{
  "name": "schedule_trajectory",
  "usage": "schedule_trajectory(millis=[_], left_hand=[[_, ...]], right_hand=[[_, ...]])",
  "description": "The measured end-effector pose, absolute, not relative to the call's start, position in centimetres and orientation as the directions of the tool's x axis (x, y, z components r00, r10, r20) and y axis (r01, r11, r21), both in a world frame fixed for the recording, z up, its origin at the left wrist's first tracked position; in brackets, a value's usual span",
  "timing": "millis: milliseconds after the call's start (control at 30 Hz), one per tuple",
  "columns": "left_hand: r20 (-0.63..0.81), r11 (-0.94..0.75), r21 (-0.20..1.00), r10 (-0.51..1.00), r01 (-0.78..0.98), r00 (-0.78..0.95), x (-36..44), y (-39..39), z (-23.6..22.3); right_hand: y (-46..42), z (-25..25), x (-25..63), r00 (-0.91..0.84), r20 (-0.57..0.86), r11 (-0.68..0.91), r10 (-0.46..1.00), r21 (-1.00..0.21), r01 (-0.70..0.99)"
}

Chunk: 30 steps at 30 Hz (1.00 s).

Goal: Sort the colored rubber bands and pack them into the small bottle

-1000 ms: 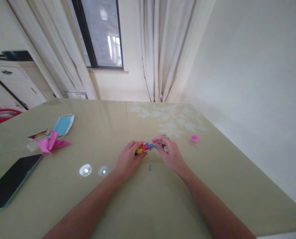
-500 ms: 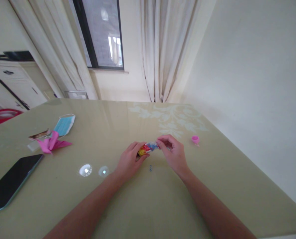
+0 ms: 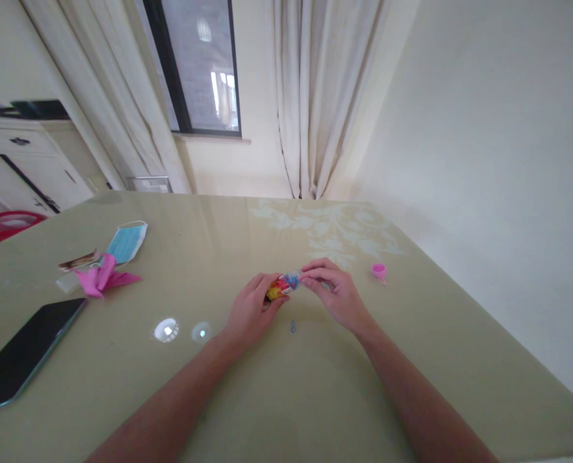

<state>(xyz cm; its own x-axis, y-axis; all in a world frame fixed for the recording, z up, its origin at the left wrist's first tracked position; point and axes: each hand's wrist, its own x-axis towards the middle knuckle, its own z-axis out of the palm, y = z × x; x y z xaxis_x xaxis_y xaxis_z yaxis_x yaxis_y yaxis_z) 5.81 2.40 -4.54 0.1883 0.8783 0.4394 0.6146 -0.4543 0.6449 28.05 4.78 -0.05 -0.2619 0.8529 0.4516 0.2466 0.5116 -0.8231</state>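
Note:
My left hand (image 3: 253,307) is closed around a small clear tube-shaped container (image 3: 284,284) with yellow, red and blue bits showing through its wall. It lies nearly level, slightly above the table or resting on it; I cannot tell which. At its right end are the pinched fingertips of my right hand (image 3: 333,289); what they hold, if anything, is too small to make out. On the table just below the hands is a tiny blue-grey S-shaped piece (image 3: 292,326). Farther right stands a small pink cup-like cap (image 3: 379,271) with a thin tail.
On the left of the glossy table (image 3: 209,399) are a dark phone (image 3: 28,354), a pink folded paper shape (image 3: 103,278), a blue face mask (image 3: 128,243) and a brown strip (image 3: 78,260). A white wall (image 3: 498,180) borders the right side.
My right fingertips have shifted slightly left and are closed at the container's end. The left hand keeps its hold on the container. The view has moved slightly.

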Motion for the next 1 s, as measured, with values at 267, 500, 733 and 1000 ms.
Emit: schedule_trajectory(millis=[267,500,733,1000], left_hand=[[0.448,-0.474,0.64,0.869,0.605,0.208,5.7,2.4,-4.7],[0.458,-0.477,0.644,0.867,0.598,0.198,5.8,2.3,-4.8],[0.464,-0.48,0.617,0.862,0.624,0.204,5.8,2.3,-4.6],[0.463,-0.462,0.627,0.868,0.627,0.176,5.8,2.4,-4.7]], right_hand=[[4.2,0.4,28.0,-0.384,0.395,0.525,0.834,-0.782,0.336],[4.4,0.5,28.7,-0.214,0.435,0.477,0.875,-0.85,0.223],[4.3,0.4,28.4,-0.376,0.379,0.49,0.846,-0.83,0.265],[7.1,-1.4,31.4,-0.075,0.415,0.407,0.907,-0.816,0.412]])
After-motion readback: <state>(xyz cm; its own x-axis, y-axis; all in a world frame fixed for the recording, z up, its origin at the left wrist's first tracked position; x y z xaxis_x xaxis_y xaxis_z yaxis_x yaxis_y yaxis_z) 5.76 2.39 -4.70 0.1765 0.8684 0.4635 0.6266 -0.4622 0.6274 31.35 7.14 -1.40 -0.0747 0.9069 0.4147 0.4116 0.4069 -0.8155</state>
